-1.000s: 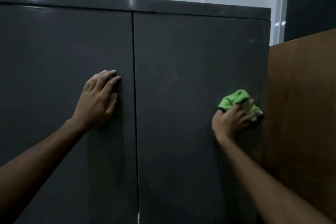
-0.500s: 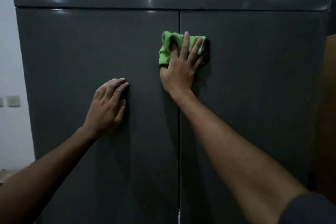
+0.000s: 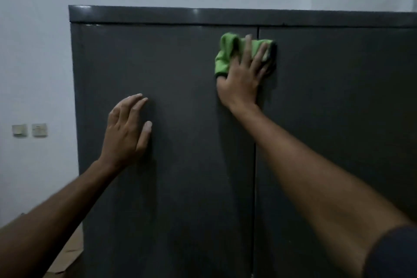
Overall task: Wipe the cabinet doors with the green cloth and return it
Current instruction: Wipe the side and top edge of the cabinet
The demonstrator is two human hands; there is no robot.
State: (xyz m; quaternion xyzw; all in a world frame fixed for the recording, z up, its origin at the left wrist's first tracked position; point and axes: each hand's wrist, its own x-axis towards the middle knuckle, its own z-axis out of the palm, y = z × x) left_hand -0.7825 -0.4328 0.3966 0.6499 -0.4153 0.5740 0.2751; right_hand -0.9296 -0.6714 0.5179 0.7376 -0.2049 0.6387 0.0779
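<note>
From my remote seat, the biggest thing I see is the dark grey metal cabinet (image 3: 225,16), its 2 flat doors filling most of the view under a glossy top strip. The left cabinet door (image 3: 180,165) and the right cabinet door (image 3: 338,119) meet at a thin vertical seam just right of centre. Behind the cabinet rises a pale, plain wall (image 3: 33,52). At the lower left corner I can make out some brown cardboard (image 3: 67,255) lying low beside the cabinet (too dim and blurred to say more).

My right hand (image 3: 241,79) reaches up near the top of the doors, fingers spread and straight, pressing the crumpled bright green cloth (image 3: 225,52) flat against the metal. The cloth straddles the seam, most of it on the left door, its dark-edged end just over onto the right one. My left hand (image 3: 126,133) lies lower on the left door, fingers straight and close together, the thumb apart, resting on the panel and holding nothing.

Smallest of all, 2 square beige wall switches (image 3: 29,130) sit side by side on the wall, left of the cabinet.
</note>
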